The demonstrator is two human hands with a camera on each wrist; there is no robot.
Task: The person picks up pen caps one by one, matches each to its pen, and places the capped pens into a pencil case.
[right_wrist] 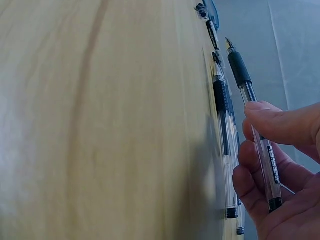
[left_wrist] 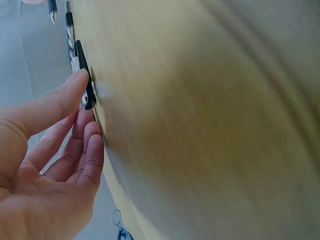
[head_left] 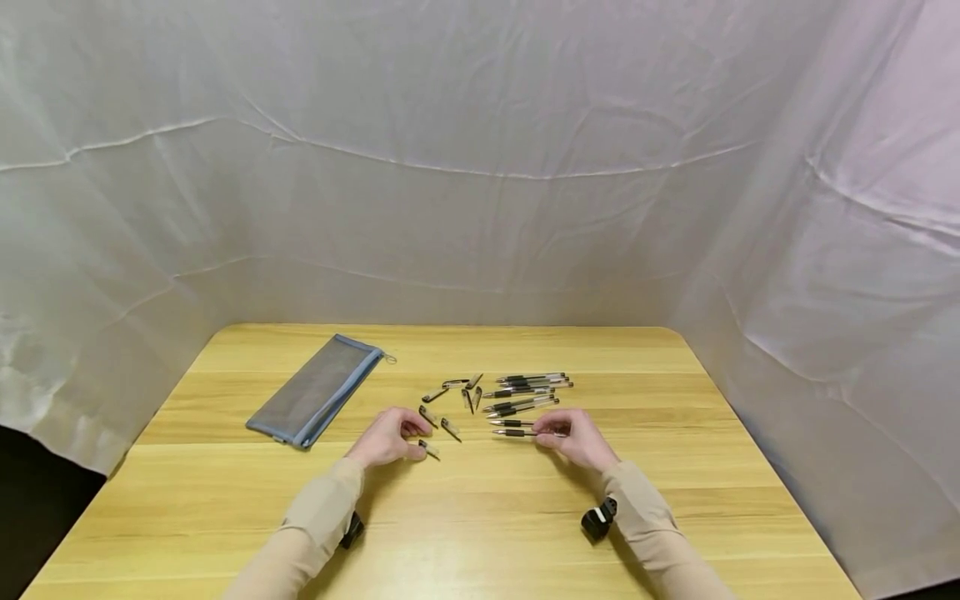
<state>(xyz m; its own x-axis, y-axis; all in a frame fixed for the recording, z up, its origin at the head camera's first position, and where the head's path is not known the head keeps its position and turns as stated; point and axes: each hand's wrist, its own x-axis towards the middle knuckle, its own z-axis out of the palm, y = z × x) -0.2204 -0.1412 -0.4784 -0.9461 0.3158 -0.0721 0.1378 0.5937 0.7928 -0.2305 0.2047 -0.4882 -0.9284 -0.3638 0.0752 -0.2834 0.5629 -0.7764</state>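
Note:
My right hand (head_left: 576, 437) holds an uncapped gel pen (right_wrist: 240, 70) between thumb and fingers, its metal tip pointing left and its black grip bare. In the right wrist view the pen is raised off the wood, beside other uncapped pens (right_wrist: 223, 125) lying there. At the left, my left hand (head_left: 390, 435) pinches a clear pen cap with a black clip (left_wrist: 90, 97) low over the tabletop, thumb on one side and fingertips on the other. Several loose caps (head_left: 450, 428) lie scattered just beyond that hand.
Several uncapped pens (head_left: 525, 391) lie in a rough column at centre right, tips to the left. A grey mesh zip pouch (head_left: 311, 387) with blue edging rests on the left of the wooden table (head_left: 465, 533). Pale cloth (head_left: 465, 225) hangs around the table's back and sides.

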